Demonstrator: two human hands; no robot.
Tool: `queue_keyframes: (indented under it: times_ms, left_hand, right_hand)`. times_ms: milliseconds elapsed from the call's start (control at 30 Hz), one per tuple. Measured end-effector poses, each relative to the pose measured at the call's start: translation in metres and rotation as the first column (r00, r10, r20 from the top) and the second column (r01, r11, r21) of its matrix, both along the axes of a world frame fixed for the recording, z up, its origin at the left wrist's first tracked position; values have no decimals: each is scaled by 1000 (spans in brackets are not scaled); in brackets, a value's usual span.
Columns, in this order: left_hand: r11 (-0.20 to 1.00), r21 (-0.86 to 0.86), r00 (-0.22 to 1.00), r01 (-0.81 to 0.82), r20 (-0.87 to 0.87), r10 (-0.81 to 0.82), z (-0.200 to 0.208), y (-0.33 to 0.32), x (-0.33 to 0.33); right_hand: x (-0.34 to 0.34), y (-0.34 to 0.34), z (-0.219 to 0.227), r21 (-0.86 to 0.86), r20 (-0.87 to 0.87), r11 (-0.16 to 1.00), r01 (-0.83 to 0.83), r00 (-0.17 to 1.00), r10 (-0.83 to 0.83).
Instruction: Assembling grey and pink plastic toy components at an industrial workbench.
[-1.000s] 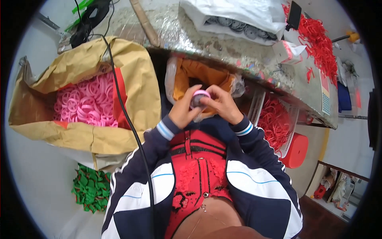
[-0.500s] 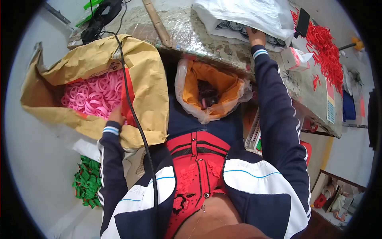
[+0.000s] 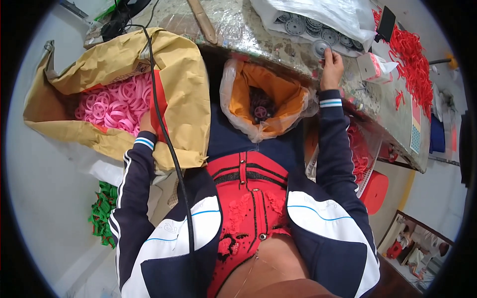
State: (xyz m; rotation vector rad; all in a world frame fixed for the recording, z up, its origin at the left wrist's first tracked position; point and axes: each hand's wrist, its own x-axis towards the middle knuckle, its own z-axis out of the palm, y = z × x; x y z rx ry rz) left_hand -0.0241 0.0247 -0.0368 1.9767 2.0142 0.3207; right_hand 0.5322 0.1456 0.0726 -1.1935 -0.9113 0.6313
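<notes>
My right hand (image 3: 331, 73) pinches a round grey plastic wheel (image 3: 320, 49) over the table's near edge. Just beyond it, several more grey wheels (image 3: 329, 36) spill from a white plastic bag (image 3: 343, 15) lying on the table. My left hand (image 3: 147, 123) reaches into a brown paper sack (image 3: 183, 109) of pink spoked rings (image 3: 115, 103); its fingers are hidden among the rings and behind the sack's red strip. Between my arms stands an orange bag with a clear plastic liner (image 3: 290, 102), holding dark wheel-like pieces (image 3: 259, 107) at its bottom.
A black cable (image 3: 166, 129) hangs across the sack. On the table (image 3: 238, 30) lie a wooden stick (image 3: 202, 21), a tissue box (image 3: 372, 68), a phone on a holder (image 3: 386, 24) and a heap of red strips (image 3: 410, 64). Green pieces (image 3: 103, 213) lie at lower left, a red stool (image 3: 375, 192) at right.
My right hand has drawn back from the white bag with a grey wheel in its fingers. My left hand has gone deeper into the pink rings.
</notes>
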Motion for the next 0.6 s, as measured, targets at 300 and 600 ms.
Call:
queue_keyframes:
  times_ms: [300,600]
  left_hand:
    - [933,-29,855,-358,391,340,109,-40,18]
    - [599,-542,536,589,817,212,124,-152,106]
  right_hand:
    - [-11,-85,5,-105,-67,987,-123,991,116]
    - [-77,-161,46,-148,-124,885,-443,896,427]
